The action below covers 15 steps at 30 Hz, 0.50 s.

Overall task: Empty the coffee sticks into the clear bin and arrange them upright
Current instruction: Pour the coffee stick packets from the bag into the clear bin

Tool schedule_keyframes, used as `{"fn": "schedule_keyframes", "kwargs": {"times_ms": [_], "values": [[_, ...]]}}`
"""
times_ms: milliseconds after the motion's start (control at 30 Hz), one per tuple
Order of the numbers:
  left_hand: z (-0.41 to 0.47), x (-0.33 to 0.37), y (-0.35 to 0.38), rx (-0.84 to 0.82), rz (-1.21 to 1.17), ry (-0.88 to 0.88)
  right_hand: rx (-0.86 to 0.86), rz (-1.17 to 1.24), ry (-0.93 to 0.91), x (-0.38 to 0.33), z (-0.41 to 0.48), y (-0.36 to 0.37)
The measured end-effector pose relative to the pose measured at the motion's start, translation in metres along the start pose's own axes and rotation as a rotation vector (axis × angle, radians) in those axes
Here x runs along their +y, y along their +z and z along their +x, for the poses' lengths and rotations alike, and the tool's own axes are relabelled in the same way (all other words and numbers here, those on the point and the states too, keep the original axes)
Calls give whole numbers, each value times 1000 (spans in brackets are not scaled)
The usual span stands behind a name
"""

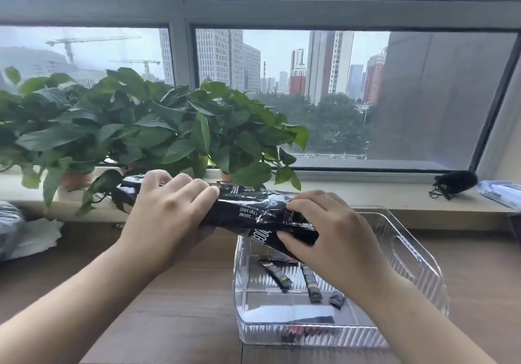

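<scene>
Here, from the head camera, a person holds a black coffee bag [253, 208] with both hands above a wooden desk [169, 321]. The bag lies almost level, its right end dipping over the far left corner of the clear bin [417, 253]. The left hand [166, 208] grips the bag near its middle, fingers curled over the top and the thumb hidden beneath. The right hand [332, 239] clamps the lower right end, fingers bent round the crumpled foil just above the bin. The bin stands on the desk to the right of centre, under the right hand and forearm. A few dark sticks [311, 284] lie flat on its floor, slanted and close together but not upright; another dark shape shows by the near wall, too blurred through the ribbed plastic to name. Behind the bag, leafy potted plants [141, 127] stand on the sill [366, 194] before a large window. A small black object [455, 183] rests on the sill far to the right. At the desk's left edge lies something white and crumpled [36, 237].
</scene>
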<state>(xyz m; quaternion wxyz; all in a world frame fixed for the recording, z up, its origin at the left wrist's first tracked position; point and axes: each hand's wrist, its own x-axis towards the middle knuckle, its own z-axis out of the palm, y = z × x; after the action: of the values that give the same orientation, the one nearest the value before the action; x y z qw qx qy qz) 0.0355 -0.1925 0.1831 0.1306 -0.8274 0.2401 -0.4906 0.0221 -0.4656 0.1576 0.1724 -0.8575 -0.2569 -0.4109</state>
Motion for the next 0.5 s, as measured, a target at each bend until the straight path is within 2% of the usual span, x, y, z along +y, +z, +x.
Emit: {"fn": "schedule_keyframes", "kwargs": {"times_ms": [200, 500], "values": [[26, 23, 8, -79, 13, 182, -64, 47, 119, 30, -30, 6], [55, 50, 20, -187, 60, 288, -97, 118, 183, 59, -52, 19]]}}
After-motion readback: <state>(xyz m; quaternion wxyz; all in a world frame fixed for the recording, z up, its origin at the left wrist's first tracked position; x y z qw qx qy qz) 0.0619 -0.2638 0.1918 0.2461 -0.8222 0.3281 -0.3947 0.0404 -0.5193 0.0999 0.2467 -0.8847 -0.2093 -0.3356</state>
